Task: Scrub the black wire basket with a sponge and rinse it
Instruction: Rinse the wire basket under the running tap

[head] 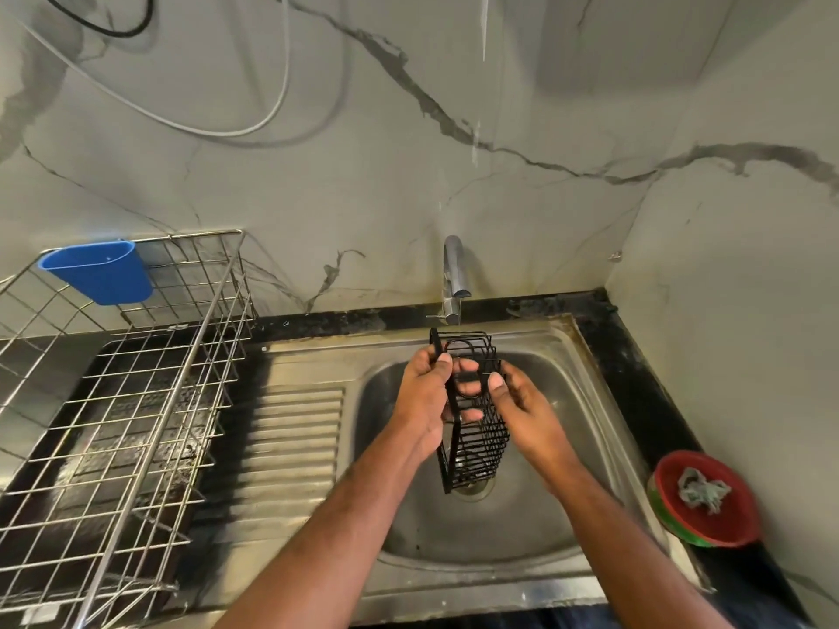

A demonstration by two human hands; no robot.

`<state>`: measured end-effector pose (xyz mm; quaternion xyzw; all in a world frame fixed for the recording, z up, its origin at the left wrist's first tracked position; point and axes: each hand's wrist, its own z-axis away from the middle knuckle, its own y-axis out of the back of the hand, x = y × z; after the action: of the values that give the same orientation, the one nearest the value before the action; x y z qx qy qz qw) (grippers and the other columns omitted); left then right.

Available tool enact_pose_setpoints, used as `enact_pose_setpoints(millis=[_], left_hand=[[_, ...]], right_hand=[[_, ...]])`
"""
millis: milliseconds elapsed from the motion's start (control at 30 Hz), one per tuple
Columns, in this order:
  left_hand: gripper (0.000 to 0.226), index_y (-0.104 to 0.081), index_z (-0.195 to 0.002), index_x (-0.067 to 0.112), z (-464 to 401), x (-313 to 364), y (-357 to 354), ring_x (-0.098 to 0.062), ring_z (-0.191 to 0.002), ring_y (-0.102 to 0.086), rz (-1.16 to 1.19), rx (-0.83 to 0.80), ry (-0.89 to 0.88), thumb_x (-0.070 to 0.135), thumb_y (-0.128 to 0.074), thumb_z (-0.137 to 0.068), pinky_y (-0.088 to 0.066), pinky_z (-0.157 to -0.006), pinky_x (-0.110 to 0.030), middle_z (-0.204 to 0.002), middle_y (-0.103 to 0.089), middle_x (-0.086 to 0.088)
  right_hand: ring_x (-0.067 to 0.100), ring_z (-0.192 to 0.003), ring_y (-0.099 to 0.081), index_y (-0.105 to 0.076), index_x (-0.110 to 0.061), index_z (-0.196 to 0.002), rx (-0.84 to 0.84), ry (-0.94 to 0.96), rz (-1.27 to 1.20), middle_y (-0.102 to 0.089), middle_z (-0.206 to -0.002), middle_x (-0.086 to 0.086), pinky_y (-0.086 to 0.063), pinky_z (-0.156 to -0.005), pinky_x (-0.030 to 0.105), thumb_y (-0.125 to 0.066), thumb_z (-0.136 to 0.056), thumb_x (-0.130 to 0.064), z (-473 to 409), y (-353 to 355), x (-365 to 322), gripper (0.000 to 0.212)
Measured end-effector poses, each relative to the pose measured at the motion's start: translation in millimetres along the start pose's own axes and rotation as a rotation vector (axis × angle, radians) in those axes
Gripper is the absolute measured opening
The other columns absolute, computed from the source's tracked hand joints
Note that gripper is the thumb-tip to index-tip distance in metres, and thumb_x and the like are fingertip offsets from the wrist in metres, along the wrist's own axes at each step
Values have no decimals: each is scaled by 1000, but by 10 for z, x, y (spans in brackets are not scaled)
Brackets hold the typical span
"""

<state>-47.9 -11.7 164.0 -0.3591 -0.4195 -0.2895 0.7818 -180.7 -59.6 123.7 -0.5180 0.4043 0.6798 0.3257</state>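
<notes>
Both forearms are extended forward over the steel sink (590, 401). The left hand (424, 404) is held at the left side of the black wire basket (476, 429), its fingers curled round the upper wires and the thumb set against the frame, so that the basket is gripped. The right hand (529, 408) is positioned at the basket's right side; its thumb is pressed against the upper wires, while the remaining fingers are hidden behind the basket and the palm, and their arrangement cannot be told.

The basket is held upright and slightly tilted above the bowl of the sink, directly over the drain (474, 487), which is partly masked by its lower end. The upper end of the basket lies just below the spout of the tap (455, 276). Whether water is flowing cannot be told.

A ribbed draining board (295, 438) is noted to the left of the bowl. Further left, a steel wire dish rack (136, 401) is placed on the dark counter, with a blue plastic holder (102, 271) hung on its rear rail. On the counter to the right of the sink, a red and green bowl (667, 494) is observed, containing a crumpled greyish scrubber (701, 488). Marbled wall panels (318, 152) are seen behind, with a white cable (272, 113) looped across them.
</notes>
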Motion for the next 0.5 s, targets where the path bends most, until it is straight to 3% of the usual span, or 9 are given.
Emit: enact_pose_setpoints(millis=[133, 267, 400, 500], left_hand=[[20, -50, -126, 10, -174, 29, -32, -20, -67, -74, 92, 17, 32, 16, -44, -107, -58, -46, -36, -94, -77, -8], [24, -46, -130, 10, -302, -4, -24, -25, -76, -75, 100, 25, 39, 14, -42, -108, -63, -57, -46, -102, -77, -12], [21, -46, -128, 12, -401, -14, 3, -29, -86, -72, 128, 45, 33, 14, -41, -108, -62, -65, -52, -107, -75, -15], [26, -51, -131, 8, -449, -13, 24, -25, -82, -73, 168, 35, 43, 15, -41, -108, -63, -64, -51, -101, -76, -13]], right_hand=[[-17, -98, -60, -50, -43, -135, 16, -19, 32, -63, -113, -28, -42, -71, 3, -47, -102, -46, -84, 23, 3, 33], [10, -126, -51, -37, -34, -153, 32, -66, 67, -54, -146, -4, -40, -94, 25, -41, -100, -55, -204, 31, 89, 57], [14, -137, -45, -37, -32, -153, 41, -50, 60, -48, -152, -3, -34, -103, 28, -37, -102, -54, -294, -1, 92, 56], [11, -137, -44, -38, -34, -152, 59, -27, 47, -49, -151, -6, -35, -104, 29, -29, -101, -57, -327, -18, 92, 57]])
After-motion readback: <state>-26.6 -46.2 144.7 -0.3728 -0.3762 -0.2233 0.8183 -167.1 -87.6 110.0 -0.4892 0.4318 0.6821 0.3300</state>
